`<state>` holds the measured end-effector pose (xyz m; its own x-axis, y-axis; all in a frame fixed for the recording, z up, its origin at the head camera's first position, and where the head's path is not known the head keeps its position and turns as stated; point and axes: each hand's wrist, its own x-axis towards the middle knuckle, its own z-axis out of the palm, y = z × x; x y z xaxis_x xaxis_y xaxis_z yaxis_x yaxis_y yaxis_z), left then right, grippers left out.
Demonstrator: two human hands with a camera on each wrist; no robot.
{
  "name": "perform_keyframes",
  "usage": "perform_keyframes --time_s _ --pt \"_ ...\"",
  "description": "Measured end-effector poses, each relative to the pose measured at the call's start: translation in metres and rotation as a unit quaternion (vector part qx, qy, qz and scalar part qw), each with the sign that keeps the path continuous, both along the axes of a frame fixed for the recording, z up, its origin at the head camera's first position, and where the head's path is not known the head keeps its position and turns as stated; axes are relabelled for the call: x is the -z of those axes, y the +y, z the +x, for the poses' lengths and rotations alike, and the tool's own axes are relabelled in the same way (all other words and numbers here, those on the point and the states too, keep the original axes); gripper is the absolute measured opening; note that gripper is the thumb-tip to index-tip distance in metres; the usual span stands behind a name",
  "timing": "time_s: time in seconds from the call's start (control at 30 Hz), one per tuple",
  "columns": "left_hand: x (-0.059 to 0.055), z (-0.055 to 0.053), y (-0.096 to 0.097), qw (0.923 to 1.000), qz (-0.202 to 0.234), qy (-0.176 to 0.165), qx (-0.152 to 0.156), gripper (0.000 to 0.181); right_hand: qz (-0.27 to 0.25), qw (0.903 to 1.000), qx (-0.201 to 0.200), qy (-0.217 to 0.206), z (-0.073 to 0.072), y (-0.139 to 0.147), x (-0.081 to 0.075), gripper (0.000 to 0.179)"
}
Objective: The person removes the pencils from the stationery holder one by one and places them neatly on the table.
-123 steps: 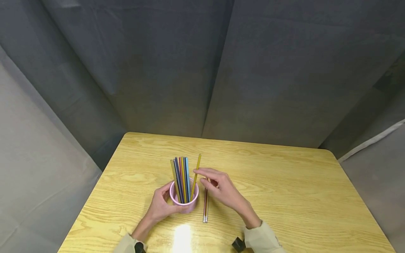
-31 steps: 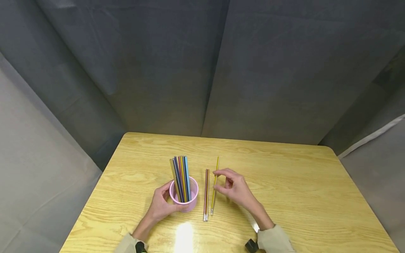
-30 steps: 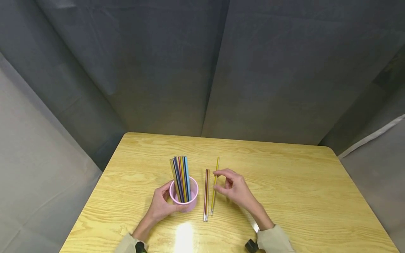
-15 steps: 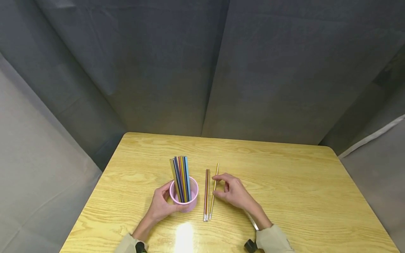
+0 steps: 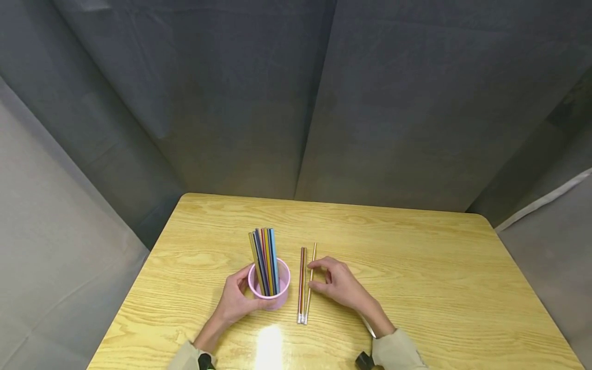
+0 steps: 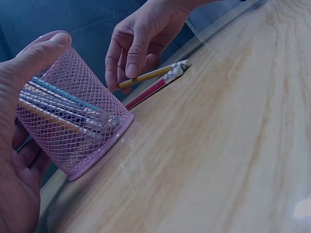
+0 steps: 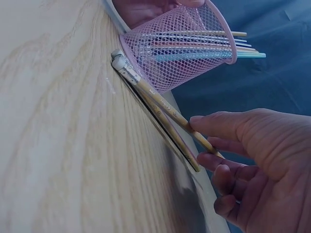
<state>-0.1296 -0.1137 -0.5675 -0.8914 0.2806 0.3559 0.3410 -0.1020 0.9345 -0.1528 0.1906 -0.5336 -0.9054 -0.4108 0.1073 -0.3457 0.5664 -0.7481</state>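
Note:
My left hand (image 5: 235,301) grips a pink mesh pencil cup (image 5: 283,294), thumb over the near side of its rim. Several pencils (image 5: 264,263) stand in the cup, leaning away from me. To its right, my right hand (image 5: 343,283) pinches a yellow pencil (image 5: 308,307) between thumb and fingertips. In the right wrist view, that yellow pencil (image 7: 163,103) slants with its white eraser end close beside two other pencils. Those two pencils (image 5: 302,285), one dark red and one orange-yellow, lie side by side on the table between cup and right hand.
The wooden table (image 5: 416,267) has a rounded far edge. Behind it hangs a dark grey curtain (image 5: 231,103), with lighter cloth (image 5: 60,246) at the left. Light glares off the table's near part.
My right hand has taken the yellow pencil out of the cup and carried it right. It has then lowered it and shifted left beside the two lying pencils. The left hand stays put.

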Motion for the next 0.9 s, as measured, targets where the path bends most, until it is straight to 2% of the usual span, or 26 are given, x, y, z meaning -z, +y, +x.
perform_keyframes --time_s 0.37,0.7,0.9 --pt "0.0013 -0.0001 -0.0005 1.0000 -0.005 -0.008 0.000 0.089 0.008 0.9999 -0.011 0.006 0.0017 -0.0017 0.0017 0.039" --pt "0.0001 0.0000 -0.0002 1.0000 -0.002 -0.003 -0.002 0.088 0.017 0.9993 -0.022 0.026 0.0013 -0.0014 0.0036 0.038" --pt "0.0005 0.0005 -0.0004 1.0000 -0.004 -0.001 -0.002 0.088 0.025 0.9991 -0.023 0.024 0.0013 -0.0008 0.0037 0.037"
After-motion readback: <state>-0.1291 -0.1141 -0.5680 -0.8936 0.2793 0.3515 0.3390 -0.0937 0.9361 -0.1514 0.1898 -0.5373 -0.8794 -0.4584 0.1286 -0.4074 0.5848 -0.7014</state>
